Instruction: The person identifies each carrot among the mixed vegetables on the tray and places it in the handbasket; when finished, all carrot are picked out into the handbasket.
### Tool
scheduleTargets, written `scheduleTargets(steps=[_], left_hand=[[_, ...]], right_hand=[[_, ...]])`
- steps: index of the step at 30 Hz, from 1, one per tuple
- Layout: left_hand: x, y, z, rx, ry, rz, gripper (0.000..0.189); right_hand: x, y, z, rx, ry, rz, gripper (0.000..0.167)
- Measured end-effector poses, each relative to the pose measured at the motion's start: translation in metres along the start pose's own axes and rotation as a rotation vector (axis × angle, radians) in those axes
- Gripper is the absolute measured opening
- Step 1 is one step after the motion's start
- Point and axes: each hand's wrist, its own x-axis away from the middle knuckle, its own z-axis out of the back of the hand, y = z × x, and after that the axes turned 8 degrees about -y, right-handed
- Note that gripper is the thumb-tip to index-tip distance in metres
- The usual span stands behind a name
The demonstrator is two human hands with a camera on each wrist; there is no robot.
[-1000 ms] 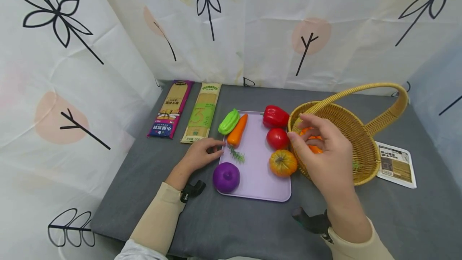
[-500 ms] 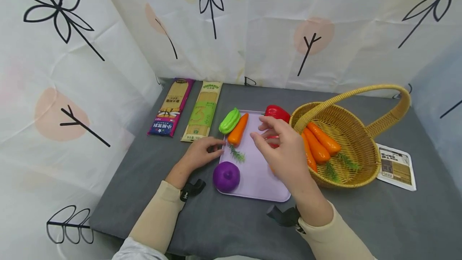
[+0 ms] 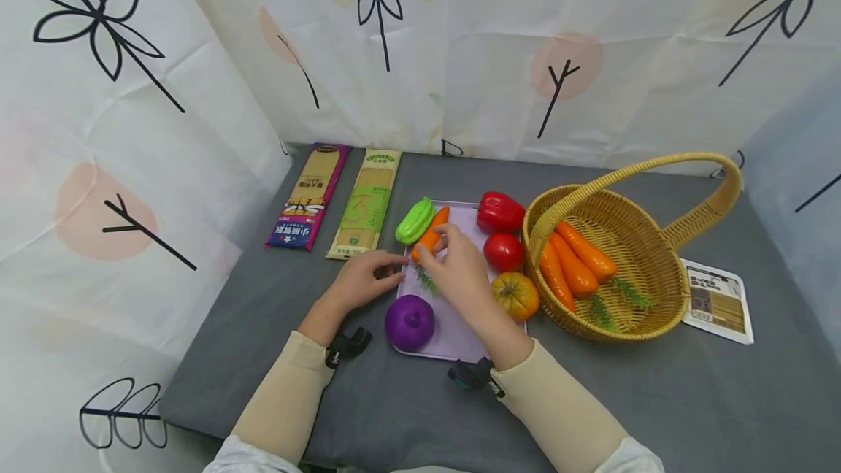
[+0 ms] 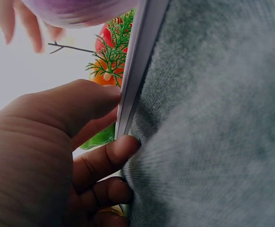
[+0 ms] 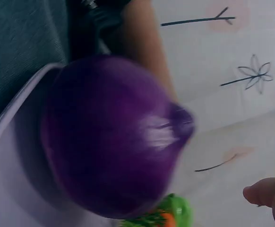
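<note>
My left hand [image 3: 360, 282] holds the left edge of the lilac tray [image 3: 460, 338], its thumb and index finger at the rim [image 4: 133, 71] in the left wrist view. Over the tray hovers my right hand [image 3: 465, 277], fingers loosely bent and holding nothing, the fingertips close by an orange carrot [image 3: 431, 235] with green leaves. Next to the carrot lies a ridged green vegetable [image 3: 415, 221]. A purple onion [image 3: 410, 322] occupies the front left corner and looms large in the right wrist view. Along the right side sit a red bell pepper [image 3: 500, 212], a tomato [image 3: 504, 252] and an orange pumpkin [image 3: 515, 296].
A yellow wicker basket [image 3: 677, 312] with a tall handle stands right of the tray, several carrots [image 3: 577, 268] inside. Two noodle packets [image 3: 368, 199] lie at the back left. Behind the basket's right side is a flat white packet [image 3: 717, 301]. Patterned cloth surrounds the grey table.
My right hand has travelled left from above the basket, across the tray, to the carrot on the tray. Carrots in the basket are uncovered to view. The left hand stays at the tray's edge.
</note>
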Motion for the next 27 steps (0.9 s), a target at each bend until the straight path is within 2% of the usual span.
scheduleTargets(steps=[5, 15, 22, 27], left_hand=[[0.0, 0.0, 0.001, 0.0, -0.005, 0.004, 0.031], [0.001, 0.001, 0.002, 0.003, -0.015, 0.02, 0.033], [0.001, 0.0, 0.001, -0.003, -0.014, 0.007, 0.031], [0.0, 0.0, 0.001, -0.015, -0.012, -0.005, 0.03]], right_hand=[[-0.013, 0.008, -0.017, 0.108, -0.034, -0.052, 0.062], [-0.03, 0.013, -0.032, 0.178, -0.041, -0.162, 0.08], [-0.034, 0.023, -0.036, 0.199, -0.077, -0.217, 0.074], [-0.036, 0.028, -0.036, 0.197, -0.061, -0.21, 0.07]])
